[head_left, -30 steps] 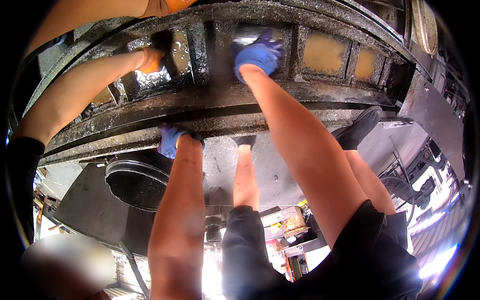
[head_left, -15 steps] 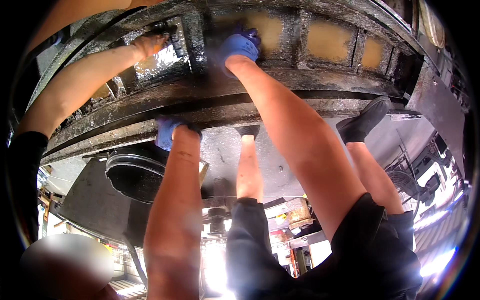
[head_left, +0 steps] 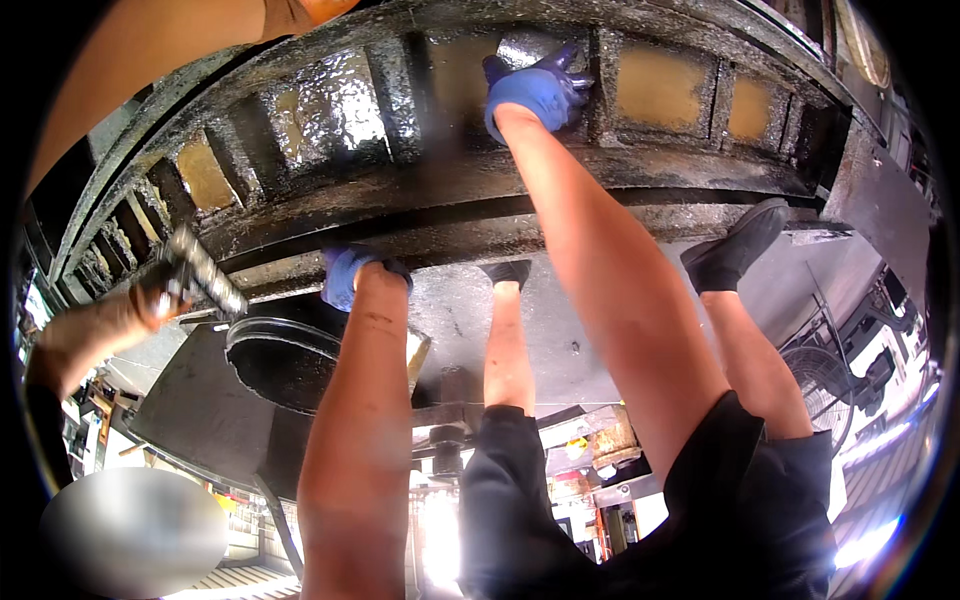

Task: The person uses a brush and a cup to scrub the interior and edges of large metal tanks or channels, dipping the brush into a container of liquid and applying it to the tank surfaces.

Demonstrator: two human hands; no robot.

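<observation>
A long dark metal frame (head_left: 420, 205) with ribs and several wet, brownish cells stretches across the top. My right hand (head_left: 538, 98), in a blue-purple glove, is over one of its middle cells, thumb and fingers apart. Nothing shows in that hand. At the frame's near edge, my gloved left hand (head_left: 352, 276) is closed around the rim, its fingertips partly hidden. Beside it on the left is a round black tub (head_left: 285, 350). Farther left, another person's hand (head_left: 150, 305) holds a brush (head_left: 207, 272), blurred by motion.
Another bare arm (head_left: 170, 60) reaches in at the top left. My dark shoes (head_left: 735, 245) stand close to the frame's near edge. A fan (head_left: 815, 380) stands at the right, and a black cylindrical thing (head_left: 445, 450) lies farther below.
My right hand has shifted to the right along the frame, and its fingers now spread. The other person's brush hand has swung out of the cells, down and left. My left hand stays at the rim.
</observation>
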